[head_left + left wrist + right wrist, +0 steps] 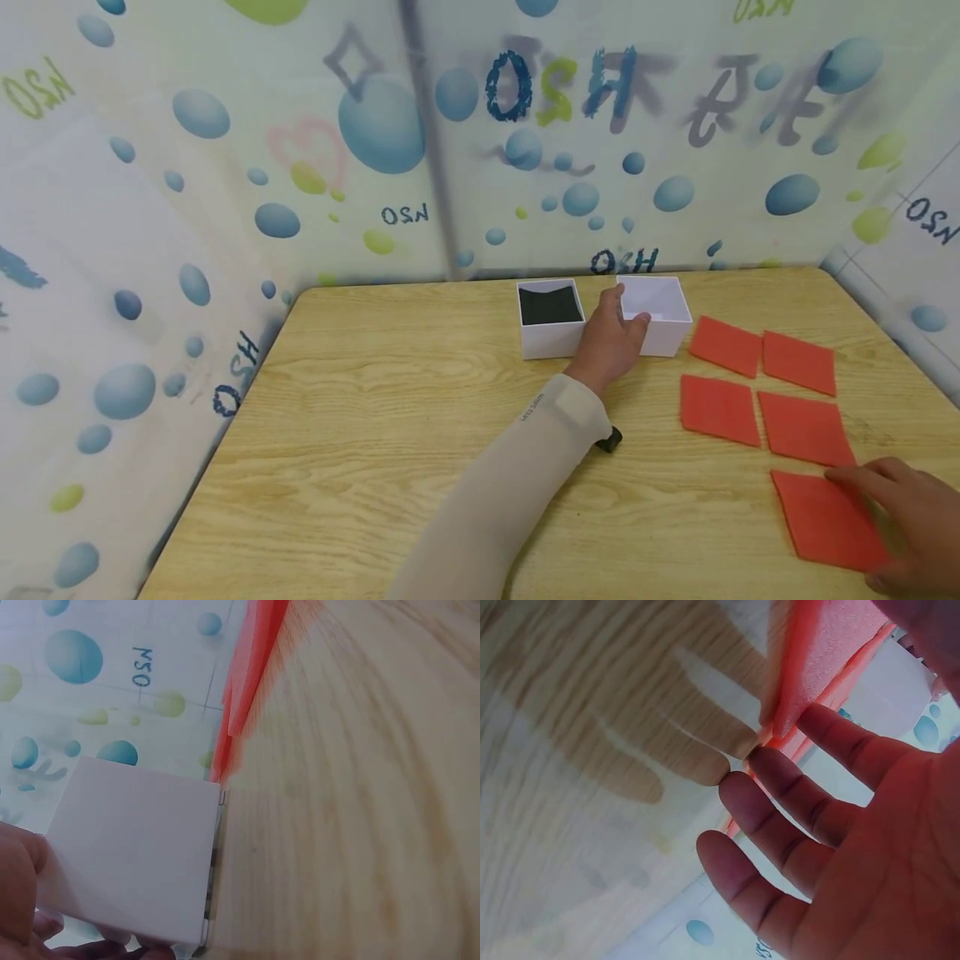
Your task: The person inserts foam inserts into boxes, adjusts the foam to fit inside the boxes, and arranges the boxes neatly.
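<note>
My left hand [611, 342] grips an open-topped white box [663, 335], its thumb at the front and its fingers along the left side. In the left wrist view, a plain white face of this box [131, 851] shows beside the thumb. At the lower right, my right hand [915, 517] is at the right edge of the nearest thin red square pad [828, 521]. Its fingers [761, 810] are extended in the right wrist view, with the index fingertip against a red edge. Whether the thumb presses the pad I cannot tell.
Left of the held box stands a second white box [551, 342] with a dark sheet [551, 306] inside. Several more red pads [720, 410] lie in two rows on the wooden table [360, 417]. A patterned curtain [480, 192] hangs behind the table's back edge.
</note>
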### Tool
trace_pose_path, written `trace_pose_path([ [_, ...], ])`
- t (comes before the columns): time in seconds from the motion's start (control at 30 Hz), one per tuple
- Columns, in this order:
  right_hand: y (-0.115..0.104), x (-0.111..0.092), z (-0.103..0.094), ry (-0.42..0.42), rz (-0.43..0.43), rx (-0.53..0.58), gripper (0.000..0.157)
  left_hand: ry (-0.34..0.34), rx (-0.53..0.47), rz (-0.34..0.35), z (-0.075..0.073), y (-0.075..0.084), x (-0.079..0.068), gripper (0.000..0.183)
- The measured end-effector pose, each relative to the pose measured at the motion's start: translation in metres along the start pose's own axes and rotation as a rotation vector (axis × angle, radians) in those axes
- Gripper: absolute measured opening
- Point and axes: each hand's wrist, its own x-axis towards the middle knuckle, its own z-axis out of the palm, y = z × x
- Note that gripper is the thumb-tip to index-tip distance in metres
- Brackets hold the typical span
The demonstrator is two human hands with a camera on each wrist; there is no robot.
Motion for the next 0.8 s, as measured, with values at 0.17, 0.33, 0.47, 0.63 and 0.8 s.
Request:
trace_pose_path([
  [0.17, -0.003, -0.001, -0.001, 0.027, -0.006, -0.005, 0.104, 0.0, 0.004, -0.001, -0.001, 0.0, 0.0, 0.064],
  [0.33, -0.007, -0.002, 0.001, 0.063, -0.003, -0.014, 0.099, 0.0, 0.0, -0.004, -0.001, 0.001, -0.001, 0.064],
  [0.47, -0.007, -0.002, 0.006, 0.149, -0.017, -0.037, 0.101, 0.001, 0.002, 0.0, -0.001, 0.001, -0.001, 0.064],
  [0.63, -0.006, -0.002, 0.009, 0.245, -0.042, -0.057, 0.101, 0.008, 0.008, -0.006, 0.0, 0.001, -0.001, 0.064],
  [0.8, -0.008, -0.002, 0.007, 0.258, -0.035, -0.046, 0.098, 0.011, 0.018, -0.008, 0.0, 0.001, -0.001, 0.064],
])
